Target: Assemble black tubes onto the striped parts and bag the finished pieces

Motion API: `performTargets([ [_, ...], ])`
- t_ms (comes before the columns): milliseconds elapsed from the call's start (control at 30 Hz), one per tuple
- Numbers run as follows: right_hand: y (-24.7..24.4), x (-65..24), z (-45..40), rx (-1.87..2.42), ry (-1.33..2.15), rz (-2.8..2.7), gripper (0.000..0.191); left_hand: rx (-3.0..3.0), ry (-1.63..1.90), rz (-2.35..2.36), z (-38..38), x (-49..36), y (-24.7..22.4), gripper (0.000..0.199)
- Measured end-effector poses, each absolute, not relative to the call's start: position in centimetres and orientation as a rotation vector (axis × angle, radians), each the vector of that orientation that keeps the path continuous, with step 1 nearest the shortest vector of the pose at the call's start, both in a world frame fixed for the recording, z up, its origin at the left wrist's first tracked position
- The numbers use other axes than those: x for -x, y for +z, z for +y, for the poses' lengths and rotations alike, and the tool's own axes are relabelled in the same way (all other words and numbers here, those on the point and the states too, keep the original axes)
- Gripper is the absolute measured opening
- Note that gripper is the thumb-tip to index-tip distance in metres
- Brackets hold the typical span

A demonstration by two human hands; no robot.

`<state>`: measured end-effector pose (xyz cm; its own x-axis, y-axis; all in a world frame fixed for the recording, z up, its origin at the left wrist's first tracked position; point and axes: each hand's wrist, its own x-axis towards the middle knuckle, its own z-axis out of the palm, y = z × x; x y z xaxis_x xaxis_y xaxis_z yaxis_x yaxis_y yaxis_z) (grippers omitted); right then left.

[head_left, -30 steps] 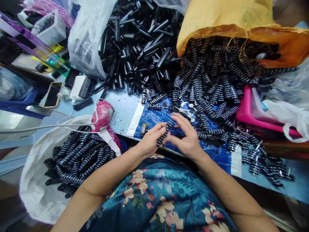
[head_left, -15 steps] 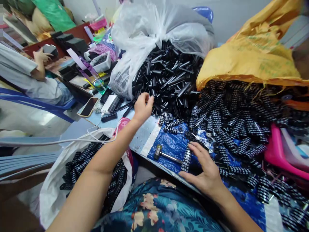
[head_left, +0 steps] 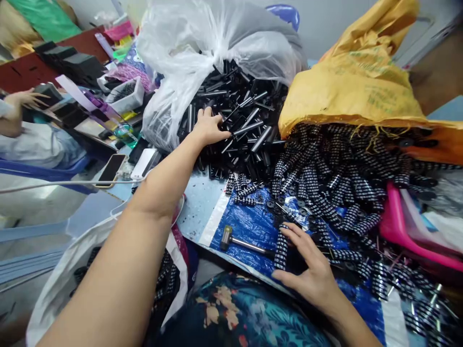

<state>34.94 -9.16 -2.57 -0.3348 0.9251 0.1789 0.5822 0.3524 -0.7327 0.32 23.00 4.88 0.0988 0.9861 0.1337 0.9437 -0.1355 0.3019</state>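
Note:
My left hand (head_left: 210, 127) reaches onto the heap of smooth black parts (head_left: 249, 130) that spills from a clear plastic bag. Its fingers are spread over the parts, and nothing shows gripped in them. Near the table's front edge, my right hand (head_left: 307, 262) curls around a black cylinder with white rectangular marks (head_left: 281, 248), fingertips at its top and thumb by its lower end. A small mallet (head_left: 249, 245) lies on the blue sheet, its handle end beside that cylinder. Many similar patterned cylinders (head_left: 336, 178) are piled to the right.
The clear bag (head_left: 166, 106) and a yellow sack (head_left: 354, 91) stand behind the heaps. A pink bin (head_left: 394, 212) is at right. A white sack (head_left: 54, 284) sits below my left arm, crossed by a cable (head_left: 72, 183). Another person's hand (head_left: 27, 98) is at far left.
My left hand has moved up and deeper onto the black heap, its fingers spreading. The view has shifted, while my right hand stays around the patterned cylinder.

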Motion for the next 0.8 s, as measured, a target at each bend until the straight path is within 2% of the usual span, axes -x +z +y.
performTargets([
  [133, -2.6, -34.5, -9.2, 1.237, 0.803, -2.018, 0.082, -2.296, 0.452, 2.008, 19.3, -0.1, 4.6, 0.035],
  [233, -2.5, -34.2, -9.3, 1.188, 0.814, -2.022, 0.082, -2.286, 0.467, 2.074, 16.6, -0.3, 4.4, 0.026],
  [500, -2.8, -34.8, -10.3, 1.137, 0.828, -2.000, 0.083, -2.030, 0.484, 2.230, 10.9, 0.3, 2.9, 0.023],
  [667, -2.7, -34.9, -10.4, 1.137, 0.850, -2.006, 0.083, -1.809, 0.576, 2.292, 10.6, 1.7, 4.2, 0.033],
  [733, -2.6, -34.9, -10.4, 1.128, 0.854, -2.007, 0.084, -1.798, 0.728, 2.284, 10.5, 1.9, 5.6, 0.030],
  [800, -2.5, -35.1, -10.5, 1.123, 0.867, -1.997, 0.084, -1.751, 1.025, 2.170, 9.4, 1.3, 7.0, 0.027],
])
